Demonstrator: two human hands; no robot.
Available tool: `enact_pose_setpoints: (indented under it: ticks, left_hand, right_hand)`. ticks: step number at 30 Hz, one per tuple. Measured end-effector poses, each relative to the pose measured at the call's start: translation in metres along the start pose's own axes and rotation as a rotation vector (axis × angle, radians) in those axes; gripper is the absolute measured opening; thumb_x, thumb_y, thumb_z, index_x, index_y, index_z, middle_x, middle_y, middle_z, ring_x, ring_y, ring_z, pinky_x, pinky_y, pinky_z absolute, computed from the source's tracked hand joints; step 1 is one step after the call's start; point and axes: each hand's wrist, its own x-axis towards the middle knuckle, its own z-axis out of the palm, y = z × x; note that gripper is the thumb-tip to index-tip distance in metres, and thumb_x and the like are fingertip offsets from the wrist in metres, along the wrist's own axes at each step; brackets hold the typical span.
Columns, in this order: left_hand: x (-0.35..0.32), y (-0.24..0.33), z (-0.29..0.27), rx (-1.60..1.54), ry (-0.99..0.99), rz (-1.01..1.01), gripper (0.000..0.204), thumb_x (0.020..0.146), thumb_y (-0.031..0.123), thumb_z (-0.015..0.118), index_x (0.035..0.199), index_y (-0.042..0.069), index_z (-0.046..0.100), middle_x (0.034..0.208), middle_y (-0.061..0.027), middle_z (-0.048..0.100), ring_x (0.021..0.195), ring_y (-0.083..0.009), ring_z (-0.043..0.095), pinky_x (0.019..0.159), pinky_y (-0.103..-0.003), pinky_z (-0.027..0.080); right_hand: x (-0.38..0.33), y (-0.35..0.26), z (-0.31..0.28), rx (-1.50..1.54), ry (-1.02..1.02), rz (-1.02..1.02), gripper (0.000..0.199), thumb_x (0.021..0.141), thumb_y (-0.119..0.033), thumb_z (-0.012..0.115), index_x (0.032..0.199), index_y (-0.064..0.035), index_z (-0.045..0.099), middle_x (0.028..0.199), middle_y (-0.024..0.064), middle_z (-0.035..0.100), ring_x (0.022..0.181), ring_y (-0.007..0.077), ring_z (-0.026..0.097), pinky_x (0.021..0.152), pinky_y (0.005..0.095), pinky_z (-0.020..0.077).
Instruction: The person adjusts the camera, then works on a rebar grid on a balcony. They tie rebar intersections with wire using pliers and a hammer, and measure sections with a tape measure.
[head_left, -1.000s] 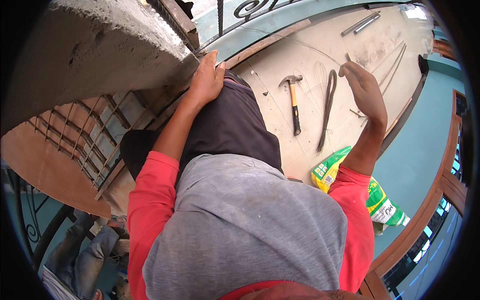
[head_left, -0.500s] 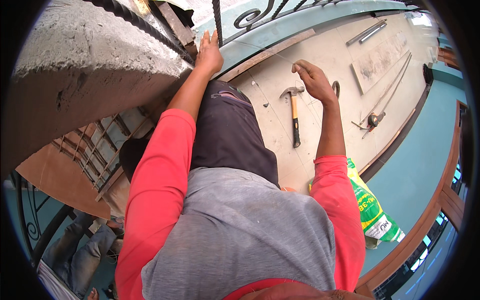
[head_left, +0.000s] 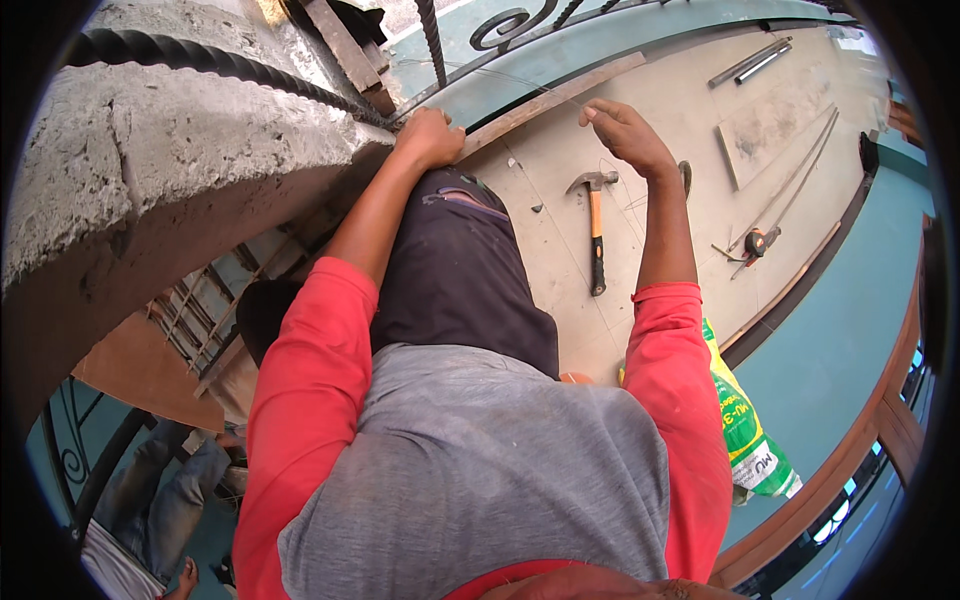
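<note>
Evidently, in the head view, the step in hand was managing a thin wire (head_left: pixel 520 78), which ran beyond the hammer (head_left: pixel 597 232) and to its left, across a wooden strip (head_left: pixel 555 105) toward the railing (head_left: pixel 500 32). Doing this well seemed to call for a firm, small pinch and an even pull, so that the strand neither kinked nor sprang back. The wire also looked best carried high, clear of the hammer's claw, and away from the rough concrete (head_left: pixel 210 150) well to the hammer's left, where it could have snagged.

The right hand (head_left: pixel 625 135) was raised just beyond the hammer's head and slightly to its right. Its thumb and forefinger met at the tips and appeared to pinch the wire's near end, with the other fingers folded in behind them. The left hand (head_left: pixel 430 138) was beyond the hammer and well to its left, close by the concrete's end; its fingers were bent inward rather than spread, and whether they gripped anything could not be told, since their tips were hidden. To the hammer's right, a wire coil (head_left: pixel 686 176) showed partly behind the right forearm, and a tape measure (head_left: pixel 757 243) lay farther out.
</note>
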Motion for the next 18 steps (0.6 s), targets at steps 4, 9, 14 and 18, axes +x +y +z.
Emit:
enact_pose_setpoints:
  ticks: [4, 9, 14, 18]
  left_hand:
    - [0.031, -0.007, 0.034, 0.069, 0.023, -0.041, 0.099, 0.086, 0.040, 0.059, 0.155, -0.014, 0.013, 0.161, -0.0381, 0.014, 0.153, -0.0462, 0.017, 0.124, -0.041, 0.019]
    - [0.033, 0.008, 0.027, -0.061, -0.031, -0.126, 0.105, 0.089, 0.057, 0.044, 0.157, -0.011, 0.002, 0.165, -0.0348, 0.002, 0.156, -0.0431, 0.002, 0.126, -0.043, 0.011]
    - [0.025, 0.017, 0.026, 0.006, 0.046, -0.144, 0.118, 0.088, 0.083, 0.030, 0.159, -0.008, 0.005, 0.165, -0.0347, 0.001, 0.156, -0.0437, -0.001, 0.125, -0.048, 0.005]
    - [0.026, 0.016, 0.032, 0.088, 0.075, -0.139, 0.121, 0.087, 0.088, 0.024, 0.159, -0.007, 0.006, 0.164, -0.0353, 0.001, 0.155, -0.0462, -0.006, 0.124, -0.051, -0.003]
  right_hand:
    - [0.027, 0.006, -0.029, 0.105, -0.162, 0.065, 0.024, 0.105, -0.030, 0.052, 0.095, -0.0108, 0.062, 0.064, -0.0109, 0.034, 0.053, 0.0022, 0.026, 0.045, 0.0222, 0.0213]
    - [0.057, -0.009, -0.058, -0.005, -0.205, 0.116, 0.024, 0.104, -0.028, 0.051, 0.093, -0.0112, 0.063, 0.061, -0.0109, 0.033, 0.050, 0.0023, 0.026, 0.043, 0.0229, 0.0196]
    - [0.076, -0.030, -0.073, -0.153, -0.204, 0.063, 0.026, 0.103, -0.029, 0.051, 0.089, -0.0114, 0.064, 0.058, -0.0108, 0.033, 0.050, 0.0026, 0.026, 0.044, 0.0239, 0.0198]
    - [0.089, -0.027, -0.087, -0.209, -0.251, 0.138, 0.024, 0.101, -0.029, 0.053, 0.086, -0.0143, 0.065, 0.058, -0.0114, 0.033, 0.050, 0.0030, 0.026, 0.045, 0.0238, 0.0188]
